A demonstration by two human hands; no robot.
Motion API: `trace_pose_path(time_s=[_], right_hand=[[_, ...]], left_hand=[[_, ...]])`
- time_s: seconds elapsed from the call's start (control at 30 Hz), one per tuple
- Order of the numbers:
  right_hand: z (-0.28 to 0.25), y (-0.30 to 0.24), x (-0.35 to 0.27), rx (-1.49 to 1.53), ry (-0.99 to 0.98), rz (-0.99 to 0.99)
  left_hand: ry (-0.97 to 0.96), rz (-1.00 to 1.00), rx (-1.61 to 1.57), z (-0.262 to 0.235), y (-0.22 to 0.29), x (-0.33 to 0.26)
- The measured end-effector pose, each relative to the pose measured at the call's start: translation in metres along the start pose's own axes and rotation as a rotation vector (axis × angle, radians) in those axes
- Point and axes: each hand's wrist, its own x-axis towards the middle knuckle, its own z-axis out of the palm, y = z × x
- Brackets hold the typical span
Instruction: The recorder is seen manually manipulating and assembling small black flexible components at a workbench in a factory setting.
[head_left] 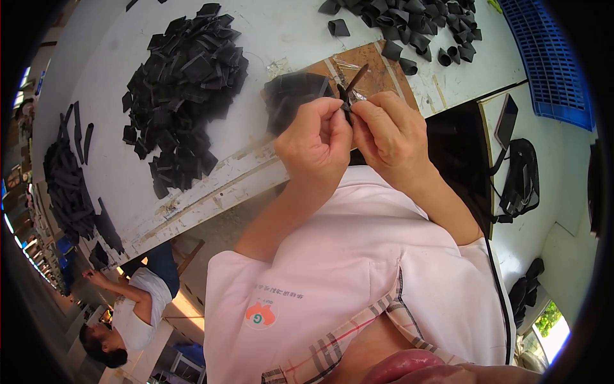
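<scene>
In front of my chest, my left hand and my right hand meet over the table edge. Both are closed, their fingertips pinching a small dark fabric piece between them. A narrow dark brown strip-like thing juts up just beyond the fingers; what it is I cannot make out. Beneath and beyond the hands lies a brown board with tape on it. Beside my left hand sits a stack of sheer black fabric pieces, partly covered by that hand.
A large heap of black fabric squares lies left on the white table. Black strips are farther left. Folded, cone-like black pieces spread at the far right, near a blue plastic basket. Another person sits lower left.
</scene>
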Motion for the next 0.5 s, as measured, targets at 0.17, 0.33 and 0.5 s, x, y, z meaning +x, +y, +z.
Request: trace_pose_path(time_s=[0.17, 0.33, 0.5], right_hand=[[-0.001, 0.013, -0.002, 0.117, 0.042, 0.182], [-0.016, 0.019, 0.005, 1.179, -0.122, 0.852], [-0.009, 0.021, 0.005, 1.854, -0.283, 1.071]], left_hand=[[-0.171, -0.632, -0.835, -0.013, 0.007, 0.020], [-0.354, -0.711, -0.868, -0.017, 0.014, 0.021], [-0.002, -0.151, -0.202, 0.001, 0.007, 0.007]])
